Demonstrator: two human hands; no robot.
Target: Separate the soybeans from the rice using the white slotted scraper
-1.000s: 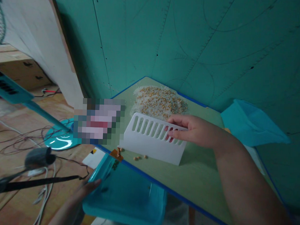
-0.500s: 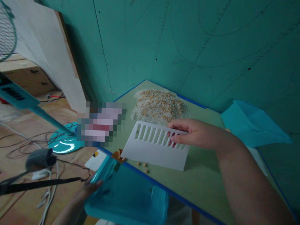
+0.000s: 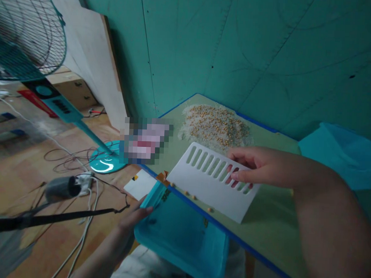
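My right hand (image 3: 257,168) grips the slotted top edge of a white plastic scraper (image 3: 211,182), fingers through its slots, the scraper's lower edge resting on the green table (image 3: 261,222) close to the blue front rim. A few yellow beans (image 3: 191,194) lie at that rim in front of the scraper. My left hand (image 3: 137,216) holds the left rim of a teal plastic tray (image 3: 184,240) just below the table's edge. A heap of white rice mixed with yellow beans (image 3: 216,126) sits at the table's far corner.
A teal wall (image 3: 252,52) backs the table. A teal cloth or bag (image 3: 340,152) lies at the right. On the wooden floor to the left stand a teal pedestal fan (image 3: 30,40), cables (image 3: 86,192) and a dark strap (image 3: 64,218).
The scraper has slid toward the table's front edge, pushing the loose beans to the rim above the tray. My view has shifted left, showing more of the fan.
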